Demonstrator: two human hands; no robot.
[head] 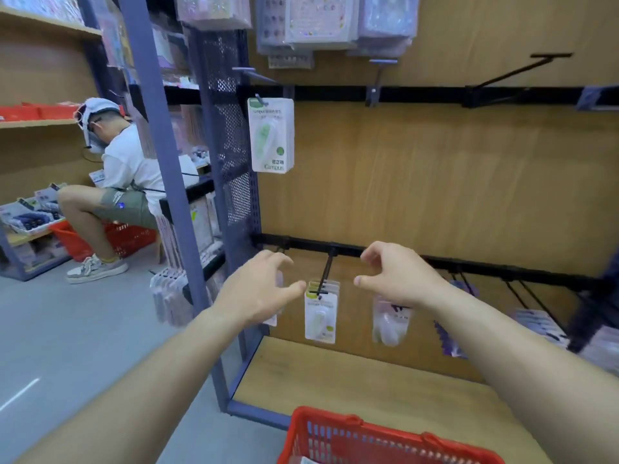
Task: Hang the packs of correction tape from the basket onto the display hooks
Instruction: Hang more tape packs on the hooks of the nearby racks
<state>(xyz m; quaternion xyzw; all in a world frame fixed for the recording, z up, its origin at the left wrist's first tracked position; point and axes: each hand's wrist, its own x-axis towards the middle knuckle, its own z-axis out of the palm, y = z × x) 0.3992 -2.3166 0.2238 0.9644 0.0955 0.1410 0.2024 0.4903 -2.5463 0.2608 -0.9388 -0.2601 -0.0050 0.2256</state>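
Red basket (351, 421) sits lowest, below both hands; contents mostly out of frame, only a white corner shows. Wooden shelf board (368, 373) lies btwn basket & hands. Left hand (258, 289) and right hand (398, 279) are both empty, fingers loosely curled, gripping nothing. Green correction tape packs (320, 316) hang just beyond & btwn the two thumbs, on a black hook (324, 272). Another green pack (271, 135) hangs well above left hand. A pale purple pack (390, 321) hangs under right hand, partly hidden.

Risks, as I judge: front pack sits near the hook tip, so a knock from either thumb could slip it off. Reaching back down w/o looking may bump the basket rim. Next pack could land on the purple hook by mistake.
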